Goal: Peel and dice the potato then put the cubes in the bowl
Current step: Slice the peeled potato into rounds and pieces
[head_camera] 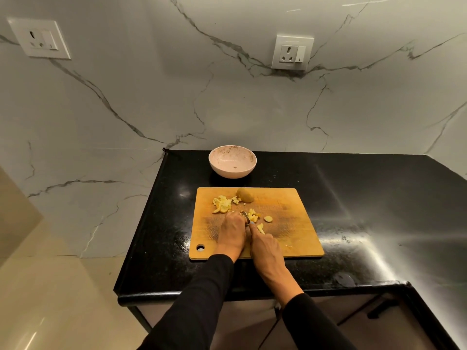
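Wooden board [290, 223]: left hand [233, 228] pins potato piece, fingers curled; right hand [265, 246] clamped on knife [246, 217], blade beside left fingertips. Cubes [253, 215] just beyond; bowl [232, 161] farther ahead, empty.

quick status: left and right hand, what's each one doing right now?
Left hand: curled, pressing down on potato pieces on the cutting board.
Right hand: closed grip on the knife, blade in the pieces.
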